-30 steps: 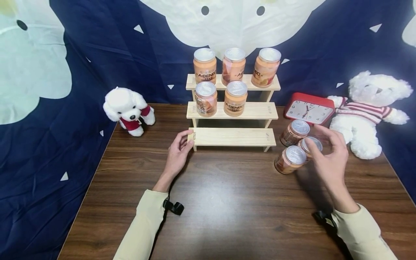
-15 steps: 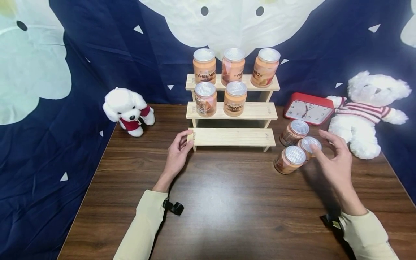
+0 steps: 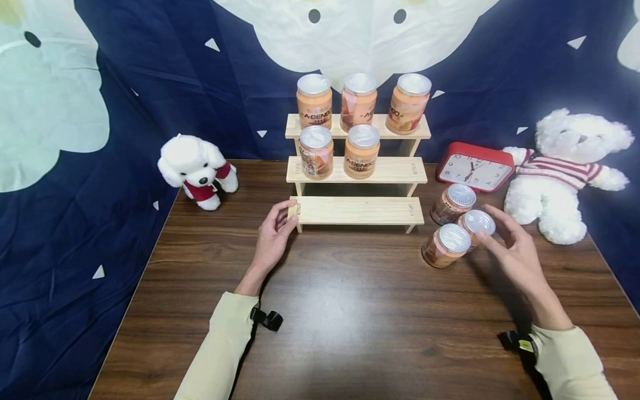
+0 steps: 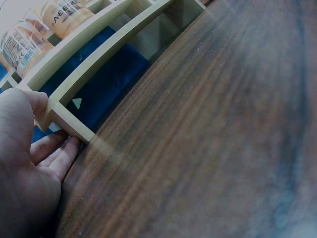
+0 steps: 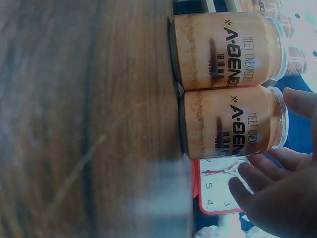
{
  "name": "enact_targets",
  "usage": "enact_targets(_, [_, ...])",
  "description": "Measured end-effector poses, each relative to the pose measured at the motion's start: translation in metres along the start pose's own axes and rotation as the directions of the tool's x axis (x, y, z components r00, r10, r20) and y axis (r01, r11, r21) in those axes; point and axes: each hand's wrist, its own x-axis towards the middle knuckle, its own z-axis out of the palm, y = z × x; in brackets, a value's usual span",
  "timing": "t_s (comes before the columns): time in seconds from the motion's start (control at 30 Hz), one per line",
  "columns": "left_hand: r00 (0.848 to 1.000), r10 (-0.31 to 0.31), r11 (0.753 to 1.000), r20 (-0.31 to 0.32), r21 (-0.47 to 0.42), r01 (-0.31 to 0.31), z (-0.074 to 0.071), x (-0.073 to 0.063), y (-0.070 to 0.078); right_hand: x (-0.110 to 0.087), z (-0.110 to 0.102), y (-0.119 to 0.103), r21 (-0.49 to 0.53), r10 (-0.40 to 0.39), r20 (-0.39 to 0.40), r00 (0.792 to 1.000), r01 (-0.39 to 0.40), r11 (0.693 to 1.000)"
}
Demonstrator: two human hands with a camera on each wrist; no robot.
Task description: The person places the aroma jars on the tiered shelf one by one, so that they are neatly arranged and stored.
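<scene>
Head: jar point(image 3: 477, 221) just beside right hand point(image 3: 521, 260)

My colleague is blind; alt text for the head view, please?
A person's right-hand grip hovers at the rightmost of three silver-lidded jars on a table; the left-hand grip holds the lowest shelf of a three-tier wooden stand bearing five more. Nearby: plush dog, red clock, teddy bear.

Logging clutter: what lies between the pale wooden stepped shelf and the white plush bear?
In the head view: a red rectangular clock, three orange cylindrical jars and the right hand.
</scene>
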Motion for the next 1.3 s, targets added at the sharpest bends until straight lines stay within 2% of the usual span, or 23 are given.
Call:
enact_targets(0.4, [1.0,0.006,1.0,0.008,-0.004,-0.006,0.0,0.0014,0.0003,-0.0008,-0.0026,0.0053,0.033,-0.036,0.056,0.998,0.035,0.999])
enact_targets(0.63, [1.0,0.009,1.0,0.004,0.001,-0.009,-0.0005,0.001,0.0009,-0.0002,-0.0031,0.0067,0.042,-0.079,0.033,0.996,0.078,0.996])
enact_targets(1.1, [1.0,0.004,1.0,0.007,0.006,-0.004,-0.0004,0.0002,0.0011,-0.0024,-0.0027,0.0078,0.036,-0.072,-0.016,0.997,0.073,0.997])
enact_targets(1.3, [1.0,0.002,1.0,0.005,0.012,-0.002,-0.0004,-0.0002,0.0003,-0.004,-0.0036,0.0076,0.003,-0.059,-0.05,0.997,0.06,0.998])
